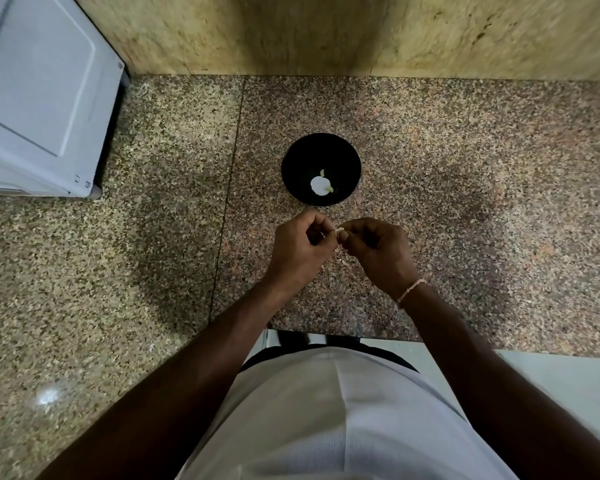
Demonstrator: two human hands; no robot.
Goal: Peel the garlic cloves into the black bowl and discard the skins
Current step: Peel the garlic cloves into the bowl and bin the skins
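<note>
Since both hands meet right over the granite counter (430, 161), the garlic clove (340, 231) sits pinched between them: left hand (300, 249) curled around one end, right hand (378, 251) nipping the other, probably so the skin can be pulled off. The black bowl (293, 174) sits just beyond the fingertips, so a peeled clove is a short drop away. There's already some pale garlic (320, 184) in it. Bits of skin (336, 259) lie on the counter right under the grip, not binned yet.
</note>
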